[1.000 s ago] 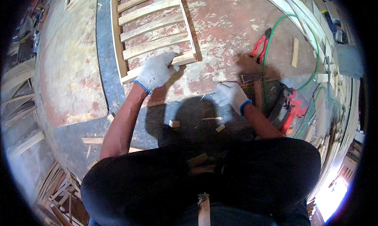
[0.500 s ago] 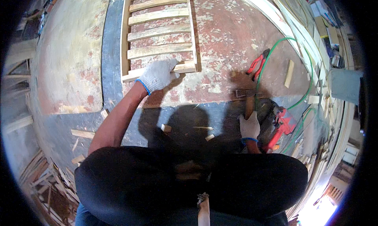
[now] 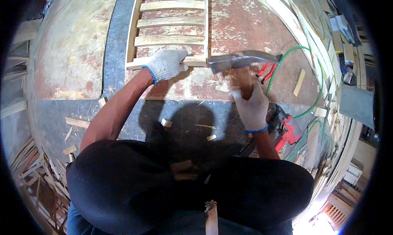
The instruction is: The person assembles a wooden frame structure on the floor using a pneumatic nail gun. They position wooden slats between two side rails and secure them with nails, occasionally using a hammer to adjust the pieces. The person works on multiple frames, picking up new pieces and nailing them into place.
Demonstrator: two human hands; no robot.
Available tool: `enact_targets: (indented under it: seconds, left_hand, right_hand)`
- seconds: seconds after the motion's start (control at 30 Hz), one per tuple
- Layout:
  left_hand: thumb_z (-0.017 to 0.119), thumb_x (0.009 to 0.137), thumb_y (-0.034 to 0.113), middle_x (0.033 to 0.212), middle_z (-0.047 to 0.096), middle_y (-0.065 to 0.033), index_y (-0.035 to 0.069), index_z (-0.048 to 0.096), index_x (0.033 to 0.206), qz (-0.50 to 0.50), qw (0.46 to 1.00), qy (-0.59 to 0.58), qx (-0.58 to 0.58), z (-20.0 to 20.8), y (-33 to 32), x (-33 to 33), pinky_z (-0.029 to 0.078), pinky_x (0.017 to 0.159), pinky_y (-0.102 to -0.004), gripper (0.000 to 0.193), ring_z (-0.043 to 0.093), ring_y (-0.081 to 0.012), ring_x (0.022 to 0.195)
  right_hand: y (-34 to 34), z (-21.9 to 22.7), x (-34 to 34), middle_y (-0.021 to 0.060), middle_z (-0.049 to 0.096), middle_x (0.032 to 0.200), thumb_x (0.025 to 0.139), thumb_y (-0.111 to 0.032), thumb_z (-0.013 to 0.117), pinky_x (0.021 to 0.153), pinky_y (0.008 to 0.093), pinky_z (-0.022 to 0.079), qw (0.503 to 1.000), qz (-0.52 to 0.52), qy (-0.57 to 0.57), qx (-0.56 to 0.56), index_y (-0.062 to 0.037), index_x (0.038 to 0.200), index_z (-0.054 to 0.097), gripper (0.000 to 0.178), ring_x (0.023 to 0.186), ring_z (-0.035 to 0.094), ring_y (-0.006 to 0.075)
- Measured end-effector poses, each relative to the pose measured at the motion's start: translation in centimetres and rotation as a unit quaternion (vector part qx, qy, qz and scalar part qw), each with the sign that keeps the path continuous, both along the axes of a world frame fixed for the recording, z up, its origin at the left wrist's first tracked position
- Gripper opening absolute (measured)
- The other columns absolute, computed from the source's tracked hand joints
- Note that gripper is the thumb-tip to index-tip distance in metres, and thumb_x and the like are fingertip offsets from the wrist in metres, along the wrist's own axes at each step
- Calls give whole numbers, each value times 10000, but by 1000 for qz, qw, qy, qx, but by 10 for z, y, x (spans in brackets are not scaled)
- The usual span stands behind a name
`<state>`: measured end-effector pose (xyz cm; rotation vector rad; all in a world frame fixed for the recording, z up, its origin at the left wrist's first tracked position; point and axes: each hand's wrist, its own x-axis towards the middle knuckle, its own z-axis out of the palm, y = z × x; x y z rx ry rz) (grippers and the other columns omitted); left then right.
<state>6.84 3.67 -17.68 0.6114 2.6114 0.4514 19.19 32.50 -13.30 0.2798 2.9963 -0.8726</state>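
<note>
From the head view, I see my left hand (image 3: 166,64) in a white knit glove, in the upper middle of the frame, pressed flat with fingers spread loosely over the near rail of a slatted wooden frame (image 3: 170,30). It grips nothing; it only bears down on the wood. The frame lies on the worn, red-flaked floor (image 3: 245,22) and runs from my left hand up to the top edge of the frame, its slats lying crosswise between two side rails.

My right hand (image 3: 251,108), also gloved, sits right of centre and is closed around the wooden handle of a hammer (image 3: 241,63). The hammer's metal head is blurred and hangs just beside the right end of the frame's near rail; I cannot tell whether it touches the wood.

To the right of the hammer lie red-handled pliers (image 3: 265,70), and a green hose (image 3: 286,57) loops past them toward the right edge. A red power tool (image 3: 288,130) lies near my right wrist, lower right. Small wood offcuts (image 3: 166,122) are scattered on the dark patch of floor in the centre, above my knees.
</note>
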Motion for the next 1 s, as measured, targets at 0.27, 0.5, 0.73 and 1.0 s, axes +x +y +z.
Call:
enact_targets:
  seconds: [0.27,0.5,0.73,1.0]
  left_hand:
    - [672,892,331,996,716,-225,60,648,1098,-4,1000,24,15,-4,6,0,533,836,-539,341,690,-432,950]
    - [676,909,342,986,714,-206,71,644,1097,-11,1000,20,17,-9,-1,-2,533,823,-533,332,691,-418,949]
    - [672,932,368,1022,706,-196,87,627,1176,46,996,71,33,-8,5,3,531,812,-529,375,683,-425,962]
    - [668,931,368,1026,704,-197,93,628,1217,44,998,53,-1,-1,10,-3,535,830,-533,399,688,-417,976]
  right_hand:
    - [10,-24,-39,179,693,810,846,-401,748,674,528,553,991,9,43,129,-87,1026,621,383,773,695,415]
    - [9,-32,-34,187,712,855,843,-394,730,767,501,559,997,0,-35,64,-57,1009,644,386,865,700,412]
    - [26,-55,-7,230,717,960,827,-379,737,842,457,539,988,-72,-129,-53,15,1038,658,454,939,708,373]
    - [35,-81,27,147,714,789,822,-291,759,696,390,557,967,-114,-152,-171,28,1024,666,389,692,706,252]
